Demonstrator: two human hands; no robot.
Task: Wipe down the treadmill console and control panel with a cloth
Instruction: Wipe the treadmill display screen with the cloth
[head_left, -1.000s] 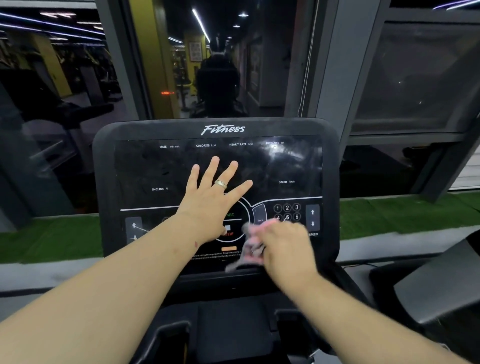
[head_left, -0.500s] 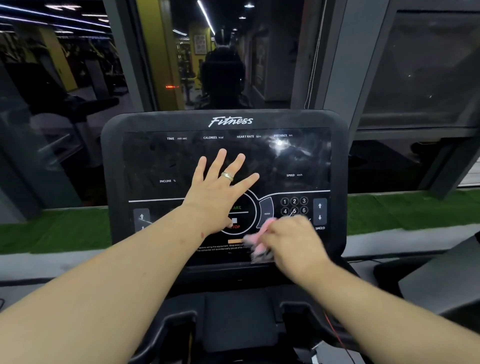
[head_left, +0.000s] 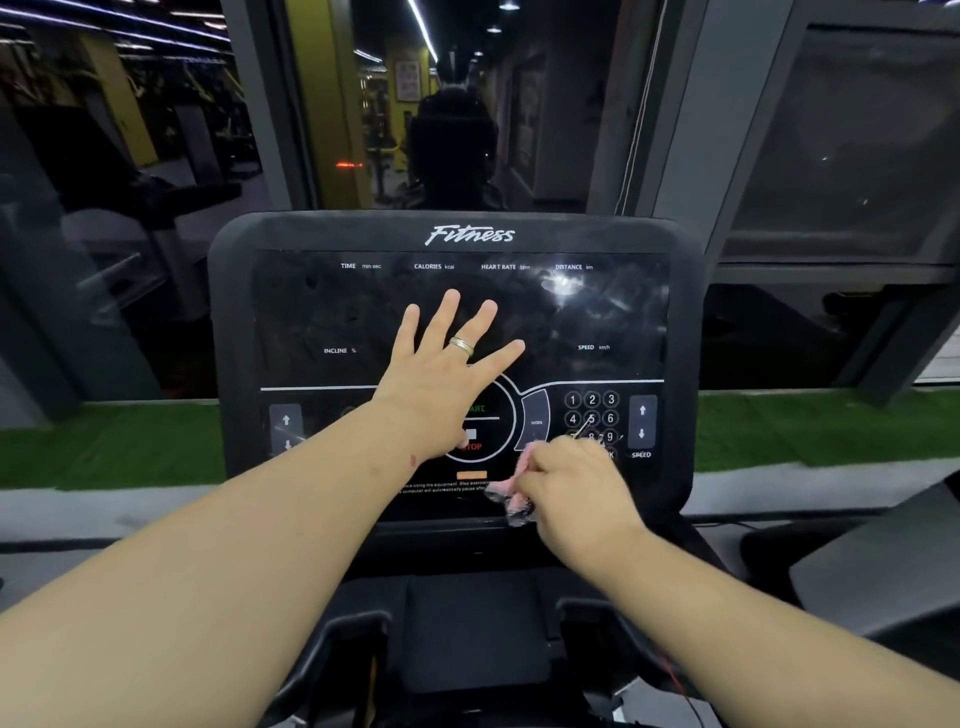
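Left hand is flat on the console mid-frame, fingers spread. Right hand, lower right, grips a pink cloth, seemingly bunched against the panel.

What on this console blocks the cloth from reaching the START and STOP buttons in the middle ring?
The left hand does. It lies flat with fingers spread on the console, its palm covering part of the START/STOP ring. The pink cloth, held in the right hand, sits just right of it, near the keypad.

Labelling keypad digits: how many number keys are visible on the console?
8: keys 1, 2, 3 on top; 4, 5, 6 below; then 8, 9. The right hand may hide others.
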